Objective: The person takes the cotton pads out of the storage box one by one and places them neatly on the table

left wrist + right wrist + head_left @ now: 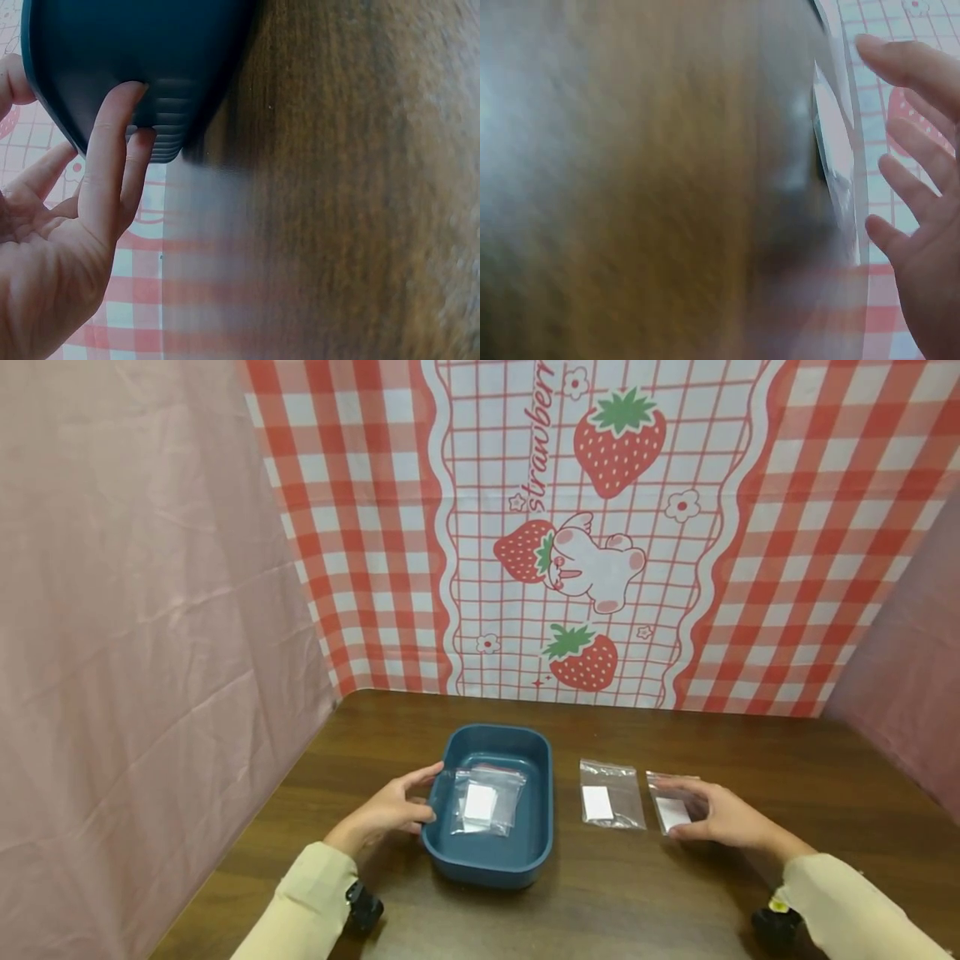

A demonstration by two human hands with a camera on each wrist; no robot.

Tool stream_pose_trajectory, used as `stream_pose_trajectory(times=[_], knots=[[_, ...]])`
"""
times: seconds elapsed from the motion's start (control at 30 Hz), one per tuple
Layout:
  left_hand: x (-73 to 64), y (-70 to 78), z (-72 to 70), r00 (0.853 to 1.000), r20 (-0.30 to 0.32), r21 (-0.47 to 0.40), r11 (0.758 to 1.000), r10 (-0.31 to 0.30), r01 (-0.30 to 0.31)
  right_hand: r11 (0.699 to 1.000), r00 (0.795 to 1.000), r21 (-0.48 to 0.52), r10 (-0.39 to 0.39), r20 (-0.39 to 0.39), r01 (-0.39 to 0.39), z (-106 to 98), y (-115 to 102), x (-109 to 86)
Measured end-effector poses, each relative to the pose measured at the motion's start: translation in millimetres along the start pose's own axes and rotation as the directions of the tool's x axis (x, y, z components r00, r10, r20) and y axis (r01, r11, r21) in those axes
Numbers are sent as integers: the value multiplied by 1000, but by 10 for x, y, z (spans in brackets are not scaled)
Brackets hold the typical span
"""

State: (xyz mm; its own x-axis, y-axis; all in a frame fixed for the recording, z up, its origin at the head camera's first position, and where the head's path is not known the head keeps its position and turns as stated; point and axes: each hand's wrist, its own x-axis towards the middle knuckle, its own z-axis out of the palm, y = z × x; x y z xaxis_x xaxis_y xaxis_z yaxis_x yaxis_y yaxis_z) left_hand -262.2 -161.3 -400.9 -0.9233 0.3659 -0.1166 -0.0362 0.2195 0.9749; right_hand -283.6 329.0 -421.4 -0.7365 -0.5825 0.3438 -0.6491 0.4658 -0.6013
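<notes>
A blue rectangular bin (pixel 551 802) stands on the table, and overlapping clear zip bags (pixel 486 802) with white pieces inside lie in it. Against the bin's left side is my left hand (pixel 390 810); in the left wrist view its fingers (pixel 105 150) are fairly straight and touch the outer wall. My right hand (pixel 723 814) hovers over the rightmost zip bag (pixel 672 814), partly covering it, with fingers spread in the right wrist view. Just left of that bag lies another zip bag (pixel 615 797) with a white square in its lower left.
The brown wooden table (pixel 600 910) reaches back to a red-and-white checked strawberry cloth (pixel 525 618). Pink fabric (pixel 150 652) hangs along the left side, with more on the right. Dark wrist devices (pixel 364 906) sit below both sleeves.
</notes>
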Motion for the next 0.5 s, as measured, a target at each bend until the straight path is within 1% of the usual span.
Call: stream_pose_trajectory(times=[0.1, 0.17, 0.23, 0.33, 0.5], knots=[[5, -9, -1, 1000, -2, -1, 1000, 2, -2, 999, 997, -41, 33, -71, -36, 67, -63, -10], [6, -10, -2, 1000, -4, 0, 1000, 1, -1, 995, 992, -85, 46, -121, -57, 106, -115, -20], [5, -10, -2, 1000, -5, 6, 1000, 2, -2, 992, 984, -109, 50, -169, -69, 145, -160, -26], [7, -8, -4, 1000, -7, 9, 1000, -5, 5, 993, 972, -92, 49, -229, -71, 201, -198, -19], [12, -15, -8, 1000, -1, 12, 1000, -2, 2, 998, 951, -4, 66, -303, -70, 302, -218, 13]])
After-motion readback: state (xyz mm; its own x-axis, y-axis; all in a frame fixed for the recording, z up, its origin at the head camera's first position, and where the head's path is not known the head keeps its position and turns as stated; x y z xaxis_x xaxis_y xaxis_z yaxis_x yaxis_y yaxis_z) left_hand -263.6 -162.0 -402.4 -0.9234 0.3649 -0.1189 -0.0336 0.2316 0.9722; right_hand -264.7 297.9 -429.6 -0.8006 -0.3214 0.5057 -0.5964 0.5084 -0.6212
